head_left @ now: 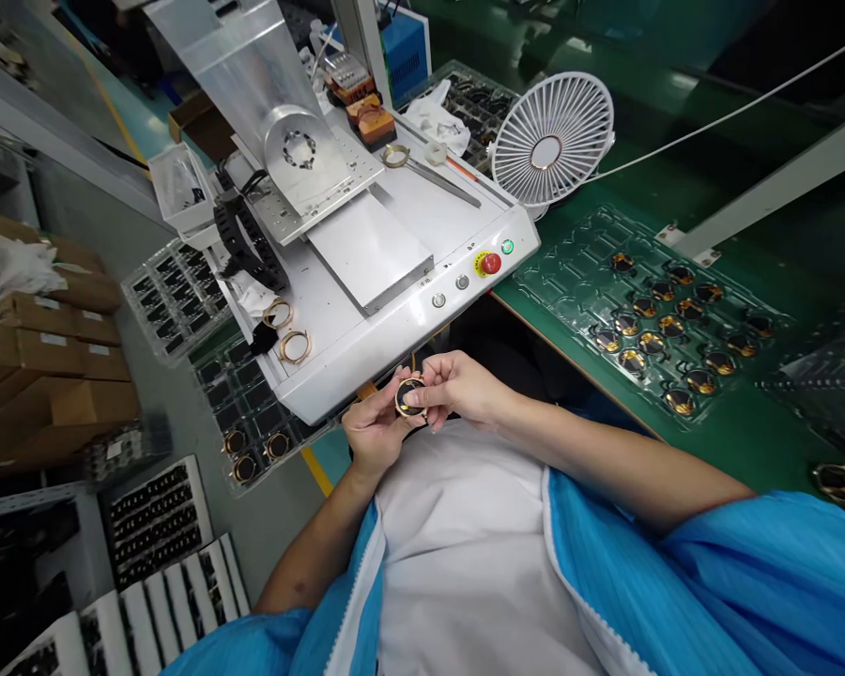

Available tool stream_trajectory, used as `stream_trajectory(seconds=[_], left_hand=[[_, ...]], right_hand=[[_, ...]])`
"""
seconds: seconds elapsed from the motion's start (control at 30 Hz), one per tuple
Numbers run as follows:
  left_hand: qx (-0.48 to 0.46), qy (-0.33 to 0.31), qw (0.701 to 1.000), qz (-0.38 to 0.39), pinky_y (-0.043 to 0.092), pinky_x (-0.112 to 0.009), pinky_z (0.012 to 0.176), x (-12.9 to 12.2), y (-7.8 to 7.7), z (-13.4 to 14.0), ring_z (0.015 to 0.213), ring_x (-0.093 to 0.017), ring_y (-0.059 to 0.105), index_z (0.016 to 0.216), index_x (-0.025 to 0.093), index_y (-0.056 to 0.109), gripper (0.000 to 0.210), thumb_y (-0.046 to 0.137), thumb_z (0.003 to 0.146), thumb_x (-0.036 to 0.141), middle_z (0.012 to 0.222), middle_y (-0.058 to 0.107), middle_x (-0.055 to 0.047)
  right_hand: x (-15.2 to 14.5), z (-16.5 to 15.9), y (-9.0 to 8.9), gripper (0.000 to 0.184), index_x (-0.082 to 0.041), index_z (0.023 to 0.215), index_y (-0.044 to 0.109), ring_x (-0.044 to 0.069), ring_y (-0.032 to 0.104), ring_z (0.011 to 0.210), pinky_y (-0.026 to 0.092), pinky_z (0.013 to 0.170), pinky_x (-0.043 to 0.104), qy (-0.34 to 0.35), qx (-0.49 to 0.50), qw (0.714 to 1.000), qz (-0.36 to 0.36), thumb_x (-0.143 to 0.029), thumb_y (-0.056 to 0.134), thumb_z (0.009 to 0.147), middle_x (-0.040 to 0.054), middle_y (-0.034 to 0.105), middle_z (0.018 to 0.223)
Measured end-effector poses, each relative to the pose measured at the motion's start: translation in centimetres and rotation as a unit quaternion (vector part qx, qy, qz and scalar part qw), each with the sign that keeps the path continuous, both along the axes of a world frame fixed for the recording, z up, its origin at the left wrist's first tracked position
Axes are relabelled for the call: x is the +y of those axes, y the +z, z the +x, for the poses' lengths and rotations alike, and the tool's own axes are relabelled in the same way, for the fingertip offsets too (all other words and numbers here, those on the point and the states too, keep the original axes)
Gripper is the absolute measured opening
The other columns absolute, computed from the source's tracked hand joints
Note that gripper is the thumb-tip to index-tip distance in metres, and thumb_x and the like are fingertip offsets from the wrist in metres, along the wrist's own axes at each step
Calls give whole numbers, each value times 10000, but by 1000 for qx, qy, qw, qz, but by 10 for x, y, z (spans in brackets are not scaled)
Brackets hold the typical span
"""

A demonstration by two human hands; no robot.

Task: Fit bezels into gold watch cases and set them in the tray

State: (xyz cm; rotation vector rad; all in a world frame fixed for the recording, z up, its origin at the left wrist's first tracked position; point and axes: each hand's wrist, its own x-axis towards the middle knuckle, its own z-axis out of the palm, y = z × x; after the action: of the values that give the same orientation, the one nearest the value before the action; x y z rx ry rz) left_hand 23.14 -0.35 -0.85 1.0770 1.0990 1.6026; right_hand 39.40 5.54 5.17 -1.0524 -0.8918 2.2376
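In front of my chest, a round watch case (404,406) with a gold rim and a dark inside is held between both hands. My left hand (375,430) grips its left edge with thumb and fingers. My right hand (461,390) holds the right side, the thumb pressed on the dark face. The fingers partly cover the case. Just beyond the hands stands a white bench machine (394,347). On its near left corner lie two gold rings (295,347), apart from my hands.
A clear tray (570,282) with several round gold-and-black parts lies right, near a white fan (545,150). Another tray (259,465) sits lower left. The machine carries a red stop button (491,264), metal tweezers (443,183) and a metal fixture (306,178). Cardboard boxes (49,357) stand far left.
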Motion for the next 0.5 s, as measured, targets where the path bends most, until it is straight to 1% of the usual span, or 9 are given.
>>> stream_trajectory(seconds=[0.07, 0.13, 0.23, 0.3, 0.33, 0.37, 0.43, 0.5], left_hand=[[19, -3, 1000, 14, 587, -530, 1080, 1, 0, -2, 1050, -302, 790, 1062, 312, 823, 576, 1027, 527, 247, 1104, 819, -58], [26, -7, 999, 23, 576, -536, 1094, 3, -1, -4, 1055, -300, 789, 1070, 309, 824, 545, 1015, 563, 248, 1099, 823, -58], [1, -3, 1000, 27, 631, -459, 1009, 7, 2, -5, 1053, -285, 790, 1100, 294, 818, 485, 982, 645, 277, 1120, 821, -72], [-28, 4, 999, 29, 642, -405, 974, 10, 8, -5, 1076, -268, 783, 1152, 289, 799, 459, 944, 717, 304, 1157, 812, -80], [-44, 3, 999, 26, 636, -402, 980, 11, 12, -6, 1090, -264, 778, 1172, 288, 787, 442, 922, 752, 320, 1178, 805, -82], [-59, -4, 998, 18, 630, -414, 992, 11, 16, -6, 1098, -264, 774, 1184, 288, 775, 422, 899, 783, 335, 1197, 797, -84], [-74, -36, 997, -4, 637, -441, 974, 12, 24, -8, 1078, -270, 778, 1189, 285, 757, 380, 862, 827, 340, 1218, 777, -84], [-57, -71, 996, -9, 663, -402, 892, 12, 29, -11, 1024, -261, 791, 1229, 289, 735, 423, 862, 825, 291, 1207, 760, -79]], right_hand=[[-1, -2, 0, 625, -188, 599, 482, 116, 592, 399, 533, 370, 201, 0, 9, 1000, -8, -433, 1034, 438, -17, 631, 469], [0, -5, 1, 624, -184, 607, 493, 116, 598, 408, 532, 368, 198, -3, 9, 1000, -6, -446, 1033, 436, -14, 642, 485], [8, -8, 4, 613, -168, 662, 557, 129, 636, 455, 538, 371, 193, 8, -11, 1000, 21, -478, 1035, 435, 3, 681, 548], [20, -6, 7, 613, -159, 757, 614, 140, 652, 468, 533, 359, 190, 28, -39, 997, 54, -473, 1041, 450, 13, 704, 592], [29, -3, 9, 619, -159, 808, 626, 139, 646, 455, 523, 343, 190, 22, -55, 996, 71, -467, 1042, 469, 15, 712, 610], [39, 0, 11, 617, -164, 848, 624, 136, 631, 432, 509, 325, 191, 0, -73, 994, 88, -461, 1039, 502, 13, 713, 615], [63, 8, 17, 554, -180, 875, 590, 126, 589, 381, 482, 295, 195, -83, -106, 985, 108, -446, 1005, 622, 1, 694, 584], [86, 16, 23, 435, -190, 859, 553, 120, 553, 348, 471, 288, 198, -160, -131, 972, 116, -402, 924, 780, -12, 654, 524]])
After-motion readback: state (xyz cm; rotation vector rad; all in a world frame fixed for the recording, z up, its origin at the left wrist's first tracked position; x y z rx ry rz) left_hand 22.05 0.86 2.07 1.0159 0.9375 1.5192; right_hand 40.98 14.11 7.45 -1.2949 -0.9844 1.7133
